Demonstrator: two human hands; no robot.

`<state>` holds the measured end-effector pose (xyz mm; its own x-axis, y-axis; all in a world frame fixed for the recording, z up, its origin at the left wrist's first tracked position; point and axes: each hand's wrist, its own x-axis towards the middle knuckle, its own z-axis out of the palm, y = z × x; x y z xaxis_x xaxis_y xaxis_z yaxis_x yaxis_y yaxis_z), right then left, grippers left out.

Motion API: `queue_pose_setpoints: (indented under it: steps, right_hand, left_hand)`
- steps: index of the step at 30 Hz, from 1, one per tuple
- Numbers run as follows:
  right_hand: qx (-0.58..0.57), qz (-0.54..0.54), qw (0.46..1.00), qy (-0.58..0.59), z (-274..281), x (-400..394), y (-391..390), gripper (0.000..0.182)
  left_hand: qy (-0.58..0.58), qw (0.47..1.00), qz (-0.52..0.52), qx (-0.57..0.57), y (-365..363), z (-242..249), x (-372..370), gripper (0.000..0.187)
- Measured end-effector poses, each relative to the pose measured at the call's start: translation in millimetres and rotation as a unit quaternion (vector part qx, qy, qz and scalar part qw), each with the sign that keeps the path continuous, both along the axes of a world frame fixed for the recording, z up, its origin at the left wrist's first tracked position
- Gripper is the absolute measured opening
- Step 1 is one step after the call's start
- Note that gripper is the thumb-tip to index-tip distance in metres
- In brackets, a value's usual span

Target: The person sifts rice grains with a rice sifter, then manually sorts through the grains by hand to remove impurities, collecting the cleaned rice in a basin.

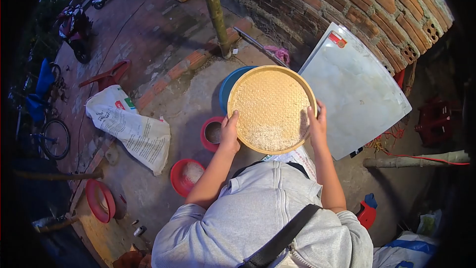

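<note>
A round, woven winnowing basket (270,97) is held level in front of me at its two sides. My left hand (230,131) grips the left rim, thumb on top, and my right hand (317,121) grips the right rim the same way. Pale grains that look like rice (270,138) are heaped at the edge nearest me, with a thin scatter over the rest. Partly hidden behind the basket is a blue tub (229,87). Left of my left hand sit a pink bowl with a dark inside (204,138) and a red bowl (177,181) holding whitish grains.
A printed white sack (131,126) lies on the left, near a red chair (111,74). At right, a large pale panel (359,94) stands by the brick wall (342,0). A bamboo post (216,15) rises ahead. A red basin (94,201) tilts at lower left.
</note>
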<state>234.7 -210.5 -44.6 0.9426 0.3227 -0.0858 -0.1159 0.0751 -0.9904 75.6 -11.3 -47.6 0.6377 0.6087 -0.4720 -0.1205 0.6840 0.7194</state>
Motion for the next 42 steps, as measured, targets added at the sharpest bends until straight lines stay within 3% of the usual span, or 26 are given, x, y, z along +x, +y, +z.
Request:
queue_pose_setpoints:
  steps: [1,2,3,4,10,12,14,19,22,24,26,28,36,37,38,40,41,42]
  right_hand:
    - [-0.081,-0.022,0.982,-0.169,8.1,-4.4,2.2,0.038]
    - [-0.08,-0.024,0.982,-0.172,19.0,-8.2,3.2,0.038]
    - [-0.224,0.004,0.91,-0.349,31.1,-12.1,3.5,0.041]
    - [-0.356,0.032,0.786,-0.505,37.4,-14.8,4.4,0.044]
    - [-0.216,0.374,0.784,-0.445,51.2,-43.9,34.6,0.035]
    - [-0.17,0.372,0.776,-0.48,45.3,-52.9,47.7,0.029]
    - [-0.139,0.437,0.774,-0.437,40.5,-56.1,55.5,0.026]
    - [-0.134,0.482,0.748,-0.437,34.6,-57.9,82.9,0.017]
    - [-0.071,0.491,0.735,-0.462,41.2,-61.9,112.1,0.016]
    - [-0.112,0.511,0.716,-0.463,49.4,-63.2,131.4,0.015]
    - [-0.091,0.519,0.722,-0.448,55.6,-68.3,150.5,0.013]
    - [-0.087,0.513,0.74,-0.427,60.1,-71.7,170.3,0.011]
    - [-0.109,0.503,0.73,-0.449,-9.8,-91.6,236.8,0.012]
    - [-0.167,0.573,0.7,-0.393,-30.9,-88.4,245.0,0.031]
    - [-0.166,0.575,0.699,-0.392,-47.1,-90.1,245.9,0.031]
    - [-0.126,0.553,0.675,-0.471,-77.8,-96.6,242.1,0.057]
    - [-0.226,0.587,0.622,-0.467,-91.7,-92.2,238.2,0.074]
    - [-0.224,0.586,0.625,-0.466,-113.0,-88.0,233.2,0.074]
  left_hand:
    - [-0.002,1.0,-0.002,0.002,-1.3,0.3,0.4,0.037]
    - [-0.013,1.0,0.001,0.005,-2.4,-0.2,0.6,0.037]
    - [-0.023,1.0,0.004,0.008,-3.4,-1.0,1.0,0.036]
    - [-0.024,1.0,0.004,0.009,-4.4,-2.4,1.0,0.036]
    - [-0.036,0.999,0.034,-0.009,-8.2,-1.9,-5.2,0.037]
    - [-0.029,0.996,0.076,-0.018,-5.1,-2.0,-12.8,0.034]
    - [-0.02,0.995,0.09,-0.024,-0.8,-0.1,-25.0,0.035]
    - [-0.02,0.989,0.146,-0.011,3.1,-11.1,-54.0,0.037]
    - [-0.019,0.979,0.203,-0.019,12.3,-20.8,-75.0,0.037]
    - [-0.026,0.968,0.247,-0.017,20.7,-25.8,-94.4,0.037]
    - [0.002,0.961,0.273,-0.038,27.6,-23.7,-117.5,0.039]
    - [-0.017,0.945,0.326,0.01,33.9,-25.3,-142.3,0.04]
    - [-0.015,0.865,0.501,0.043,44.9,-58.6,-260.2,0.043]
    - [-0.018,0.856,0.514,0.05,44.5,-66.3,-273.4,0.042]
    - [-0.021,0.848,0.526,0.058,42.5,-70.7,-282.8,0.042]
    - [-0.014,0.843,0.535,0.056,38.0,-69.8,-290.3,0.041]
    - [0.003,0.839,0.541,0.06,36.6,-70.5,-291.1,0.042]
    - [0.021,0.834,0.547,0.065,36.7,-71.4,-291.2,0.042]
